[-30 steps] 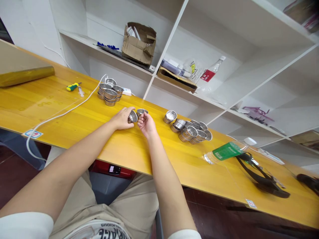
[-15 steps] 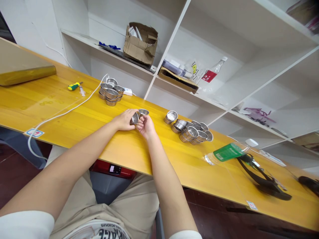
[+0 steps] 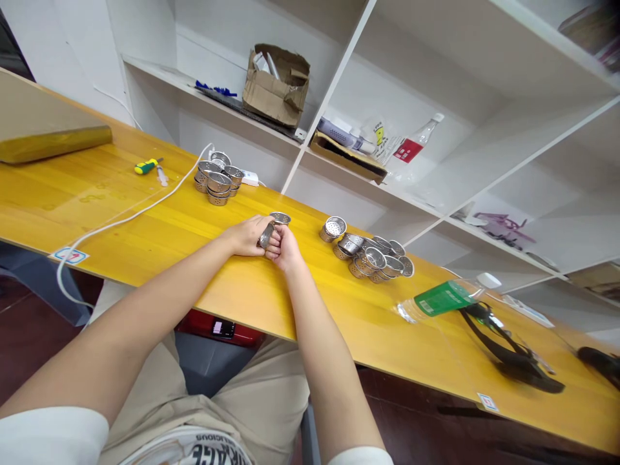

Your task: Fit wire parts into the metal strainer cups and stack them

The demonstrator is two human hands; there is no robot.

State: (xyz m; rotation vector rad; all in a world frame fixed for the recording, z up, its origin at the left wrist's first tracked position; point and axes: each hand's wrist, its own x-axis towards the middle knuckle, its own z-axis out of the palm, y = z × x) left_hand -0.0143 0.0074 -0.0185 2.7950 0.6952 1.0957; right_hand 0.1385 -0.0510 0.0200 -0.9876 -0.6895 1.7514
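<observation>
My left hand is wrapped round a small perforated metal cup, tilted on its side just above the table. My right hand presses against the same cup with curled fingers; whether they pinch some small part is hidden. Right behind the hands a second perforated metal cup stands upright, partly covered by them. A cluster of stacked metal cups sits to the left. More such cups are grouped to the right, with one stack a little apart.
A white cable crosses the yellow table on the left, near a green-yellow screwdriver. On the right lie a green-labelled bottle and a black strap-like object. White shelves rise behind, holding a torn cardboard box.
The cup in my hands has turned, so its opening shows less and its side more. My right fingers have curled in closer to it. Other things stay put.
</observation>
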